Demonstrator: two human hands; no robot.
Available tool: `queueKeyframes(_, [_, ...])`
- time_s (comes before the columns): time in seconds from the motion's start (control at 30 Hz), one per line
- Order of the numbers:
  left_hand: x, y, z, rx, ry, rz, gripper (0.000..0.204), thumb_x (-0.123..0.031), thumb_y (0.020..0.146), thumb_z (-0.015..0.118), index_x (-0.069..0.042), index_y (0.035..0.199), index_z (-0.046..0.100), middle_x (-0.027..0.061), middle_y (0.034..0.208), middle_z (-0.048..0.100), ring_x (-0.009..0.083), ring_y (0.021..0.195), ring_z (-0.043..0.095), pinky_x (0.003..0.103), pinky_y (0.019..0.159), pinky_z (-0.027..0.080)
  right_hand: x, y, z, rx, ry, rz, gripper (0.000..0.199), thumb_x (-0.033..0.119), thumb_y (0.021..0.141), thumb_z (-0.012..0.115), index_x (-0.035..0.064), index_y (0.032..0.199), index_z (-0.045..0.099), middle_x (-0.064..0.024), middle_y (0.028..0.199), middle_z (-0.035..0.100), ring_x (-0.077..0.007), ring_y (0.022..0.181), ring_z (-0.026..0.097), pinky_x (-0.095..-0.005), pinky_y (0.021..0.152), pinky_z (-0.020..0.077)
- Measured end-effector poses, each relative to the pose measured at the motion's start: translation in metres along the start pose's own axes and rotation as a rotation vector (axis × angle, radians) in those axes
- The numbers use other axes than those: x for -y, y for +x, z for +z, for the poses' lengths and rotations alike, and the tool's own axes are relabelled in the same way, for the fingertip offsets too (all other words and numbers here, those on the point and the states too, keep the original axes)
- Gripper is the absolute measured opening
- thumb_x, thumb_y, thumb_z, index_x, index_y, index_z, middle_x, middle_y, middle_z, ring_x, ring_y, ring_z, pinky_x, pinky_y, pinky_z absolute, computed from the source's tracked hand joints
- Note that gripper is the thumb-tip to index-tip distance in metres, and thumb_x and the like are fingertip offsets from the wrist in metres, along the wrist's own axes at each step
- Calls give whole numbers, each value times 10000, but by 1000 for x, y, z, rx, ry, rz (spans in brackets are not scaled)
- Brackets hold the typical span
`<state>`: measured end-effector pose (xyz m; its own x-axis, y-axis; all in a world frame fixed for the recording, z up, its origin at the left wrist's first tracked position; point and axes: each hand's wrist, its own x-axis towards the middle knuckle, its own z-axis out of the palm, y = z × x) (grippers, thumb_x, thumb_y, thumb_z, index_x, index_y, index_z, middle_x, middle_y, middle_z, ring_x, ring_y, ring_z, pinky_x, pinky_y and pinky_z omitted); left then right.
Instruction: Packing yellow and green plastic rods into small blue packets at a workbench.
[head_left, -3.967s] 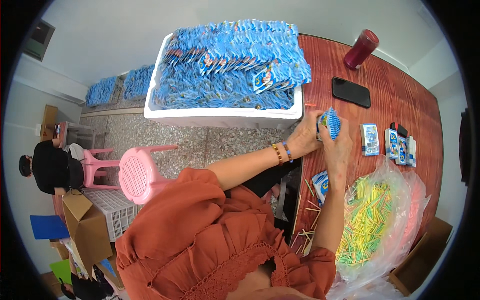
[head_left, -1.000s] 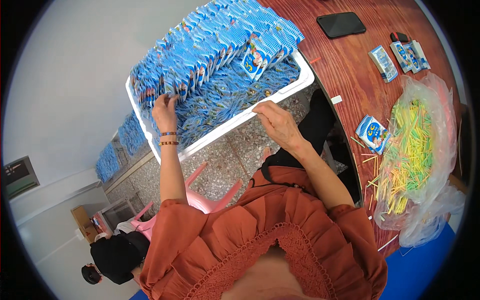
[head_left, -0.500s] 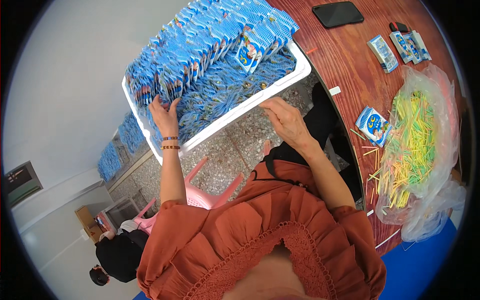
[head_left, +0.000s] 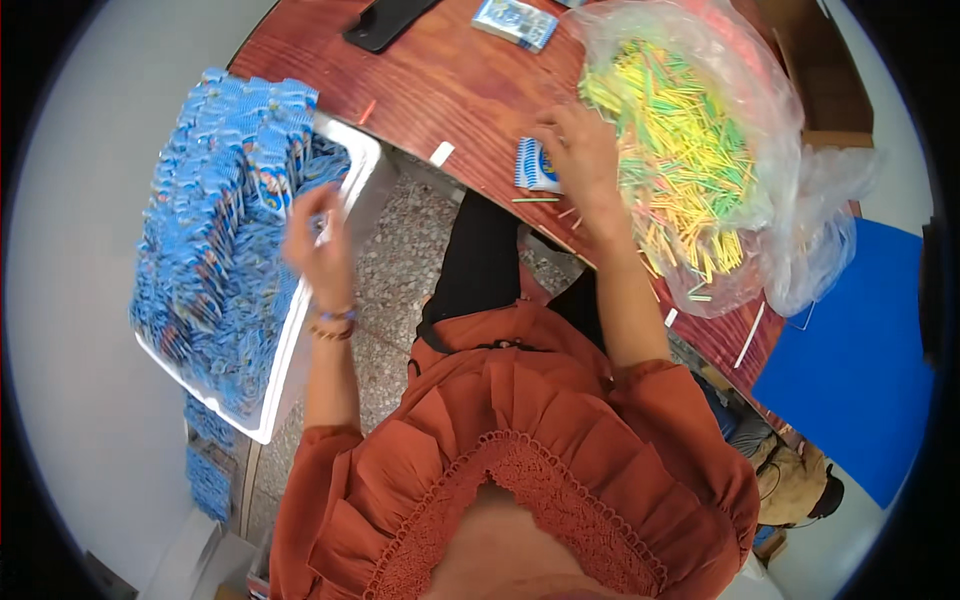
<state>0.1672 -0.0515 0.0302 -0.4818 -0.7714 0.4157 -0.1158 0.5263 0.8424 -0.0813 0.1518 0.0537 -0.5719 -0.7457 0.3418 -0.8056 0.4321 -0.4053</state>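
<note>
My left hand [head_left: 322,252], with bracelets at its wrist, hovers by the right rim of a white tub [head_left: 272,395]. It is smeared by motion, and I make out nothing in its fingers. The tub holds many small blue-and-white packets [head_left: 195,190], some standing in rows, others lying loose. Over the table, my right hand [head_left: 585,158] reaches to a small stack of blue-and-white packets [head_left: 532,168], partly covering it. Its fingers look loosely spread, with nothing visible in them. Right beside that hand, a clear plastic bag [head_left: 785,200] lies open around short yellow, green and pink sticks [head_left: 690,150].
A black phone [head_left: 385,24] and a small box [head_left: 515,22] lie at the far side of the reddish wooden table [head_left: 440,100]. Loose sticks and white tape strips dot its near edge. A brown carton [head_left: 825,80] and a blue panel [head_left: 850,350] stand to the right.
My view has turned right toward the table. The right hand has gone from beside the tub to the packets on the table. The left hand has lifted from the packets in the tub.
</note>
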Motion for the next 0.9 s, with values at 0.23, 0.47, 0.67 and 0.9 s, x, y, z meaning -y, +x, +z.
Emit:
queueKeyframes(0.23, [-48, -3, 179, 419, 125, 277, 345, -256, 747, 765, -57, 986, 616, 113, 940, 580, 308, 950, 520, 429, 841, 387, -52, -20, -28, 196, -270, 30, 323, 284, 750, 728, 112, 1015, 662, -78, 936, 593, -275, 971, 535, -409, 840, 350])
queueKeyframes(0.47, [-46, 5, 207, 544, 283, 266, 333, -279, 714, 790, -62, 874, 594, 79, 879, 567, 287, 904, 512, 417, 792, 343, -77, -30, -18, -20, -90, -12, 199, 271, 768, 718, 130, 878, 632, -34, 879, 604, -231, 904, 549, -384, 828, 344])
queueKeyframes(0.67, [-58, 6, 207, 431, 35, 218, 262, -193, 743, 766, -45, 924, 648, 74, 816, 602, 257, 847, 540, 383, 769, 391, -78, -31, -22, -243, -8, -135, 102, 202, 803, 675, 135, 880, 678, -29, 900, 675, -218, 855, 615, -386, 815, 398])
queueKeyframes(0.9, [-82, 1, 195, 650, -594, -294, 137, -120, 855, 712, -18, 936, 669, 3, 792, 660, 80, 727, 597, 227, 645, 483, -69, -43, -36, -16, 875, 398, 58, 71, 877, 649, 37, 924, 649, -28, 828, 672, -106, 697, 625, -263, 607, 483])
